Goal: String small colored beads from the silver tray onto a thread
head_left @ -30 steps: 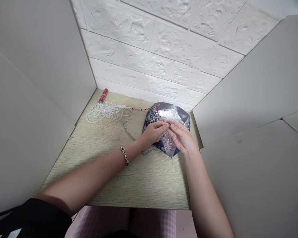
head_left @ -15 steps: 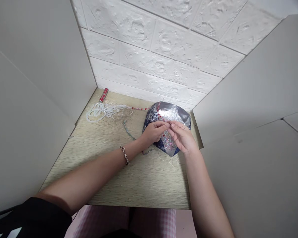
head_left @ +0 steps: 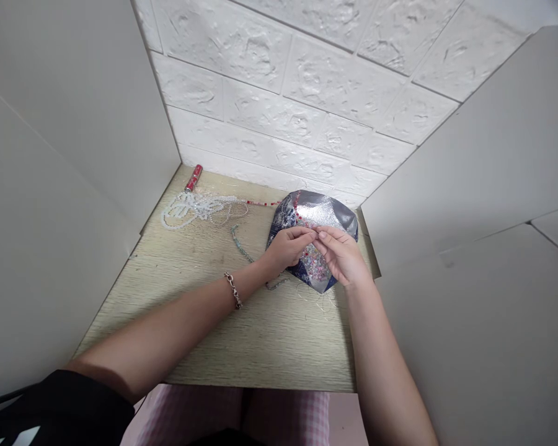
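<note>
Two bare hands meet above a silver-and-navy foil pouch (head_left: 316, 209), the left hand (head_left: 286, 249) and right hand (head_left: 340, 255) curled inward, their fingertips (head_left: 312, 235) pinched close together over its centre; anything held there is too fine to make out. Across the past second the pose has barely shifted, and the close work at the fingertips goes on. The pouch lies directly beneath both hands, with loose pink and red beads (head_left: 315, 265) heaped on it just below the fingertips. A red bead strand (head_left: 264, 203) runs from it, well beyond the left hand, toward a tangle of white bead strands (head_left: 195, 209) and a red tube (head_left: 194, 178). A teal bead strand (head_left: 242, 249) lies just beyond the left wrist (head_left: 260, 271), which wears a chain bracelet (head_left: 233, 291), on a wood-grain tabletop (head_left: 260, 347).
</note>
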